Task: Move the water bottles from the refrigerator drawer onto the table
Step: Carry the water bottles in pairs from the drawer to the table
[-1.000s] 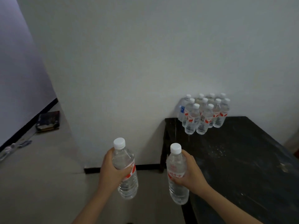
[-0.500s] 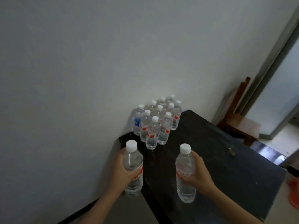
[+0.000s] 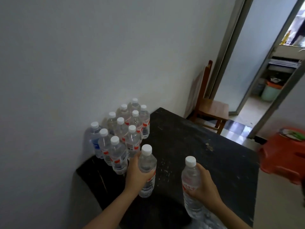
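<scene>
Clear plastic, white caps: two water bottles up in the air over the black table [image 3: 206, 142], one per hand. The left hand [image 3: 136, 176] wraps the left bottle [image 3: 147, 163] round its middle, fingers curled over the red label. The right hand [image 3: 205, 185] grasps the right bottle [image 3: 189, 178] the same way. Both roughly upright, bases not yet down.

Just beyond the left grip, approx. at the knuckles, stands the packed group of bottles [image 3: 123, 128], tight vs. the wall [image 3: 82, 63].

Risks, as I judge:
- Left knuckles or bottle base clip the nearest standing bottle. They're tall & crowded, so one knock prob. topples several.
- The right bottle hangs below its grip toward the table's near edge. Set down there, it could tip off.
- Thin walls flex, so too hard a squeeze w/ a wet surface may let it slip.
</scene>
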A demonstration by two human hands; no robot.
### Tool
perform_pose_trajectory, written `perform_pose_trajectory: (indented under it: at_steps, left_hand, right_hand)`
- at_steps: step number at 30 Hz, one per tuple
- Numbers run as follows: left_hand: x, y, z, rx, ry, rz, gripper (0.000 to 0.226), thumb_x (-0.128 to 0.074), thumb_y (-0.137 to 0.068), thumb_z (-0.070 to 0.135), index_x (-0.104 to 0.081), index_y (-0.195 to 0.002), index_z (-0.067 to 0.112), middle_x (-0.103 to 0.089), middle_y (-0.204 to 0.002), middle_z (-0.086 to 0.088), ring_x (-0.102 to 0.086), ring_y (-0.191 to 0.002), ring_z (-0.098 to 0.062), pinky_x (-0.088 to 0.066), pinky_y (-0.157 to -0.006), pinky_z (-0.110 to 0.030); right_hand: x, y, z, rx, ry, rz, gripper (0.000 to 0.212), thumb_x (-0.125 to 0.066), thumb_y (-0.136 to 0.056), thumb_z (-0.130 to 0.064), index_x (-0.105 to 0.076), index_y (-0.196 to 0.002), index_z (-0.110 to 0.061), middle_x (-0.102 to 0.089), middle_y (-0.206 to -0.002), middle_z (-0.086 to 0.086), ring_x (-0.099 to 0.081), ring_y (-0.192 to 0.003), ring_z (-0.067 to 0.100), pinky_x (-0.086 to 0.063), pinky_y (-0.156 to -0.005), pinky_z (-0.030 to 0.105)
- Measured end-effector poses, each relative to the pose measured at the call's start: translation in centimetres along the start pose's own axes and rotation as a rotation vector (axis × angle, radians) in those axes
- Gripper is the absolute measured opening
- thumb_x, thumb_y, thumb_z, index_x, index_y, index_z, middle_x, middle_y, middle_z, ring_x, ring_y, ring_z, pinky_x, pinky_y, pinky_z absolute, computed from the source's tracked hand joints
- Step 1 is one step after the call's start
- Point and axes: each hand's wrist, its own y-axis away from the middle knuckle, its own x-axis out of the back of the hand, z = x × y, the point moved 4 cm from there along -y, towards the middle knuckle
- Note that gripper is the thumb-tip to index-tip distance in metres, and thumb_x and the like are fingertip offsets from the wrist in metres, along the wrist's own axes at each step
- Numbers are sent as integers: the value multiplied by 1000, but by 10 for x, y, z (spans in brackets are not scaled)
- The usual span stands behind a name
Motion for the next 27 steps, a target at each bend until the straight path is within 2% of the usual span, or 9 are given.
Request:
perform_pose_trajectory:
  at_steps: [2,4,6,8,12,15,19,23,27]
  left_hand:
    - [-20,-27,4,-8,-54,6,52,-81,-62,17,-46,-88,45,-56,-90,22,-55,-88,9,-40,-79,-15]
    - [-34,-49,3,5,-137,42,56,-81,-61,26,-46,-100,45,-54,-101,21,-50,-102,-3,-40,-90,-28]
    - [-45,-67,-3,64,-184,100,68,-81,-62,27,-46,-121,28,-53,-117,8,-44,-115,-14,-38,-98,-35]
    - [-56,-91,-10,122,-180,164,69,-80,-64,27,-46,-123,19,-54,-122,-1,-46,-118,-20,-38,-101,-37]
    - [-70,-131,-14,152,-255,183,63,-74,-73,23,-41,-127,17,-49,-128,-4,-44,-121,-22,-37,-101,-35]
    - [-75,-156,-23,164,-314,228,62,-70,-77,23,-38,-130,16,-47,-131,-6,-44,-121,-22,-39,-100,-36]
    - [-84,-179,-32,156,-414,271,56,-68,-79,20,-40,-127,15,-49,-128,-7,-48,-118,-24,-42,-98,-37]
    - [-87,-194,-45,213,-425,277,63,-68,-79,18,-35,-133,17,-42,-136,-6,-42,-126,-23,-39,-103,-39]
    - [-87,-206,-46,242,-340,285,63,-67,-78,20,-36,-132,16,-41,-136,-5,-38,-128,-22,-35,-106,-41]
  right_hand:
    - [0,-28,4,-11,-23,3,82,-81,-56,-41,-33,-121,-51,-47,-115,-10,-55,-102,11,-51,-84,36]
    - [-3,-53,2,-1,-33,-6,77,-81,-59,-36,-34,-119,-48,-46,-113,-11,-53,-101,10,-50,-84,35]
    - [-7,-78,-4,1,-72,-16,76,-81,-64,-25,-31,-117,-46,-41,-111,-13,-47,-102,8,-45,-87,31]
    - [-14,-113,-11,3,-109,-24,78,-80,-67,-21,-31,-124,-40,-39,-113,-13,-42,-105,8,-41,-90,31]
    - [-36,-182,-28,29,-124,-17,75,-80,-66,-21,-39,-130,-27,-48,-119,-8,-45,-110,10,-39,-89,30]
    - [-57,-228,-37,24,-144,-22,79,-82,-63,-22,-39,-129,-28,-51,-126,-1,-48,-118,18,-42,-93,35]
    - [-77,-268,-53,-7,-253,-57,82,-83,-61,-24,-36,-128,-28,-50,-126,-3,-48,-114,13,-44,-97,42]
    - [-97,-286,-69,43,-252,-98,76,-83,-61,-26,-39,-123,-27,-50,-114,-8,-48,-104,7,-42,-88,29]
    - [-106,-295,-82,96,-290,-187,77,-82,-64,-26,-39,-127,-23,-46,-108,-13,-44,-102,3,-39,-88,24]
